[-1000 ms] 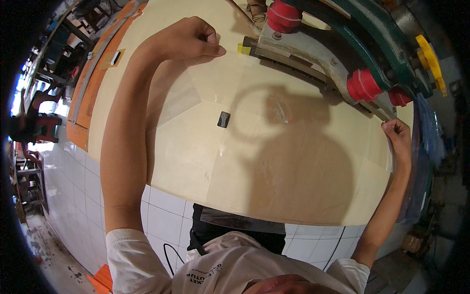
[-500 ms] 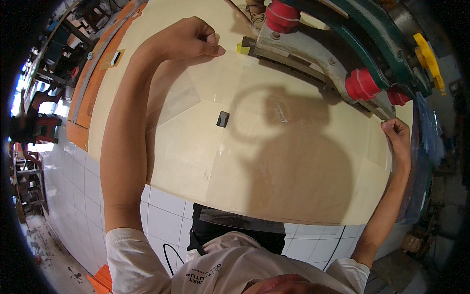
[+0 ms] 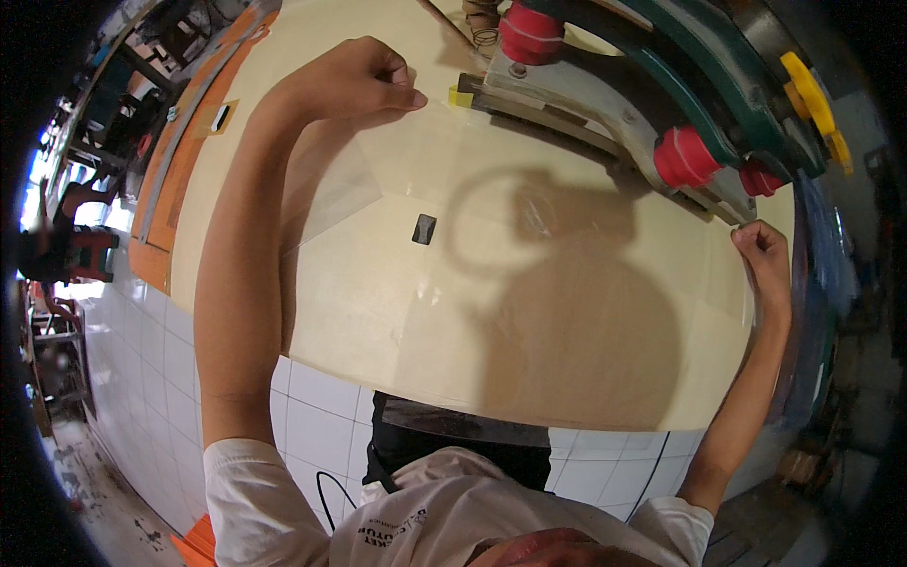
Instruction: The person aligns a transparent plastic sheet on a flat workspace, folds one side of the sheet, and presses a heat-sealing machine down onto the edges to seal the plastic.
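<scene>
Metal bar [image 3: 553, 121] — between left fingers [image 3: 404, 96] and right fingers [image 3: 746, 240]

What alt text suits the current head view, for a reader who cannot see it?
A person's left hand and right hand, both curled, are near opposite ends of a green-and-grey machine; a small black object lies on the cream table.

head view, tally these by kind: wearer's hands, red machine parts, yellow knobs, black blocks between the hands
Hands: 2 (left hand, right hand)
Red machine parts: 3 visible
Yellow knob: 1
Black block: 1
Total: 7
</scene>
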The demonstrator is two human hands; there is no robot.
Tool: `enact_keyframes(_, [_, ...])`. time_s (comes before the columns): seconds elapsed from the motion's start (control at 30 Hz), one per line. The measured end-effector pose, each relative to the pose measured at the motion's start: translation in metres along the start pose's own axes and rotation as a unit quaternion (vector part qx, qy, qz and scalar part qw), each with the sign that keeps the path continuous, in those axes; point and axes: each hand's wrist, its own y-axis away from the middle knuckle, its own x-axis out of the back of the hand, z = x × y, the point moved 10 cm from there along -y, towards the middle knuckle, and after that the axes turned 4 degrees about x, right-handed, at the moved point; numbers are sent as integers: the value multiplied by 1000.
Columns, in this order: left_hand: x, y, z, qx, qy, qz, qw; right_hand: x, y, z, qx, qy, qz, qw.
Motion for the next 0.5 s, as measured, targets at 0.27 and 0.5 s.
enact_keyframes(0.27, [0, -4, -1, -10, -7, 18, 1000, 8, -7, 12, 21, -1, 12, 1000])
enact_keyframes(0.5, [1, -2, 1, 33, 24, -4, 999, 9, -8, 14, 13, 16, 12, 1000])
